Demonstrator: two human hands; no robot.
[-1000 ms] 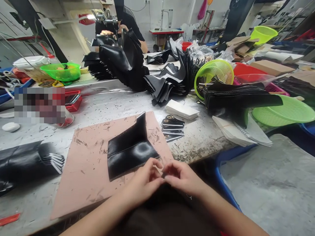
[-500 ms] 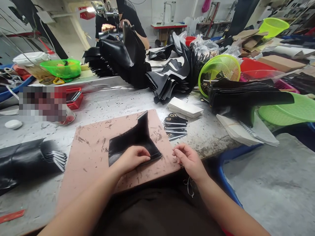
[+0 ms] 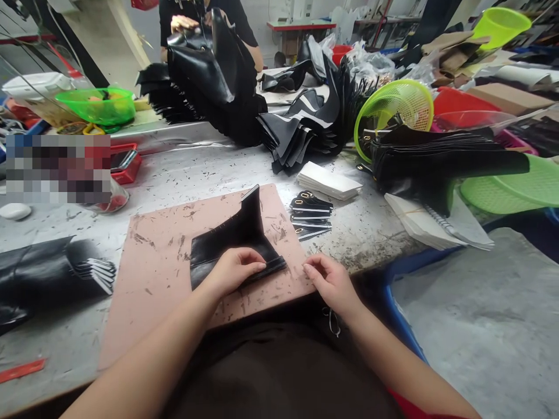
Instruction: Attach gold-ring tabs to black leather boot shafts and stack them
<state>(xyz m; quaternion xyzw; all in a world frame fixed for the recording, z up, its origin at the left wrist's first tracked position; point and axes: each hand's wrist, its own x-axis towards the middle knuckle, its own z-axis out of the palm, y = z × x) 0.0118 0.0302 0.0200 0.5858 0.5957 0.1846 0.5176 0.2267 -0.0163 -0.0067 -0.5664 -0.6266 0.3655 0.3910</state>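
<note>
A black leather piece (image 3: 236,235) with a seam across its lower part lies on a scuffed pinkish board (image 3: 161,244). One corner of it stands up at the back. My left hand (image 3: 239,269) grips the near edge, thumb and curled fingers together there. To the right, over the board's right edge, my right hand (image 3: 329,276) is closed in a pinch, apart from the leather. Whatever its fingertips hold, if anything, is too small to make out. Beyond the board lie small black straps with gold-coloured eyelets (image 3: 311,209).
Left of the board is a rolled black leather bundle (image 3: 39,276). A white stack (image 3: 329,181) and piled black leather (image 3: 301,131) stand behind. At right are a yellow basket (image 3: 425,107) and a blue-rimmed bin (image 3: 395,299). Across the table, a person (image 3: 238,26) sits.
The view has tilted down slightly. The leather's near right edge now looks more raised and folded under my left hand. My right hand keeps its pinch with little movement.
</note>
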